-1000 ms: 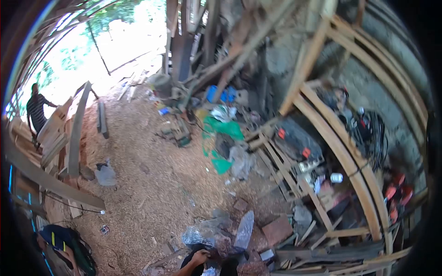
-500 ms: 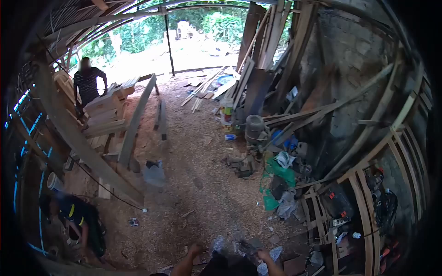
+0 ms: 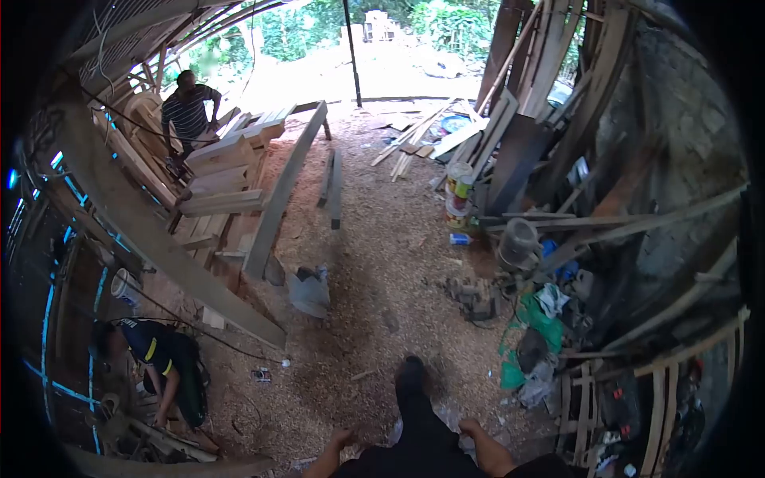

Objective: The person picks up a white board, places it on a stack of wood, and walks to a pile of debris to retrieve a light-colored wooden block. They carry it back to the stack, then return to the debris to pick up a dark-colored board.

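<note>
My left hand [image 3: 343,437] is low in the view, left of my dark-clothed leg [image 3: 416,410], its fingers curled in. On the other side of the leg, my right hand [image 3: 471,429] is likewise curled closed. Both hands are small and dim, and whatever they may hold cannot be made out. Neither hand visibly touches any surrounding object. One dark shoe [image 3: 412,371] is forward on the floor covered with wood shavings [image 3: 358,334]. Some pale, shiny patches show beside my legs, partly hidden.
A co-worker [image 3: 155,358] bends low at left; another person [image 3: 190,111] stands behind stacked timber [image 3: 227,155]. A long beam [image 3: 199,279] slants across the left side. At right are a machine part [image 3: 472,299], a bucket [image 3: 519,243], green plastic [image 3: 532,319] and leaning boards [image 3: 518,159].
My view has shifted left and farther forward, so the surroundings sit farther right. My leg and shoe have come forward between my hands. The bending co-worker's arm reaches lower.
</note>
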Demonstrator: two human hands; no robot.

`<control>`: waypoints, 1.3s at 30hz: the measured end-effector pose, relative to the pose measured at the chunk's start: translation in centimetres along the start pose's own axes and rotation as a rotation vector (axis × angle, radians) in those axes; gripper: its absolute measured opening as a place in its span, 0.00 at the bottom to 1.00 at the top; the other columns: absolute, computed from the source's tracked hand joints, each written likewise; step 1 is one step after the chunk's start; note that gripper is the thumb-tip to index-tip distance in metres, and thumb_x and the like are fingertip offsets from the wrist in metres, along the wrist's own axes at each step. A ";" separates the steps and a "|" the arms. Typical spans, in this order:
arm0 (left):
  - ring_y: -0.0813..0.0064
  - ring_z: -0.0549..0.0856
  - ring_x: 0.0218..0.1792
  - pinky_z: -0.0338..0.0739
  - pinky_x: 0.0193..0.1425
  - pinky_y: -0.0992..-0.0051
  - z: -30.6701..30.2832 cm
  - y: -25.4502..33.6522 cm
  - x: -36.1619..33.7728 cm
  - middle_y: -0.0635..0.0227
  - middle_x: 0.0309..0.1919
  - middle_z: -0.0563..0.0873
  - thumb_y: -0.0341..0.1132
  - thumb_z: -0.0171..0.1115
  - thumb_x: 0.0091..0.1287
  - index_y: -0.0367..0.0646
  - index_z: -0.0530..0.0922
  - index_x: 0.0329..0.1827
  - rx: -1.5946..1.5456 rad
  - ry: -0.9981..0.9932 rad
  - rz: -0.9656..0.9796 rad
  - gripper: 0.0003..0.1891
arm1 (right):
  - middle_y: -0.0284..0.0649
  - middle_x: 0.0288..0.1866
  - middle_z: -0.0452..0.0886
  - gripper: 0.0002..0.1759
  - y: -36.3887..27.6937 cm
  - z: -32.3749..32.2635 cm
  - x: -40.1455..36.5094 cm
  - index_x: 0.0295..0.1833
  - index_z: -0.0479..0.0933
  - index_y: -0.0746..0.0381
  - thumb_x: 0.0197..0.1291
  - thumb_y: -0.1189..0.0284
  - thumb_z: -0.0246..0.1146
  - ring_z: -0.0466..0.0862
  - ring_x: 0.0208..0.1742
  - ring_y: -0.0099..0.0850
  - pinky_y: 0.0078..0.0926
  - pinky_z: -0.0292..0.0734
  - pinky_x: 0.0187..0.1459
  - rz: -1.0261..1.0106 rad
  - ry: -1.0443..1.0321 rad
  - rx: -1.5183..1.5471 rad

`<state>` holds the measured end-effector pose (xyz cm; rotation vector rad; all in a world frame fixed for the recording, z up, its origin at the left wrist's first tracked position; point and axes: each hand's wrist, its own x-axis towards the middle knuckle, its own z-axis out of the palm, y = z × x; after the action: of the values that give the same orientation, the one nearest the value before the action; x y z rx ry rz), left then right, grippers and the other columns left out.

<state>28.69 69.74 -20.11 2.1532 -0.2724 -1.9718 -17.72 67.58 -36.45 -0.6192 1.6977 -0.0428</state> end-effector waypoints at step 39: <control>0.71 0.80 0.26 0.74 0.27 0.74 -12.0 79.2 26.0 0.58 0.32 0.80 0.32 0.49 0.56 0.34 0.70 0.49 0.073 0.018 0.293 0.18 | 0.46 0.41 0.76 0.20 -85.1 -13.4 13.9 0.49 0.69 0.68 0.52 0.68 0.54 0.78 0.40 0.40 0.38 0.73 0.38 -0.062 0.142 -0.030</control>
<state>43.31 -13.23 -22.15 2.0354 -0.6272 -1.8016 0.54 -15.04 -15.27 -0.7056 1.8185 -0.1079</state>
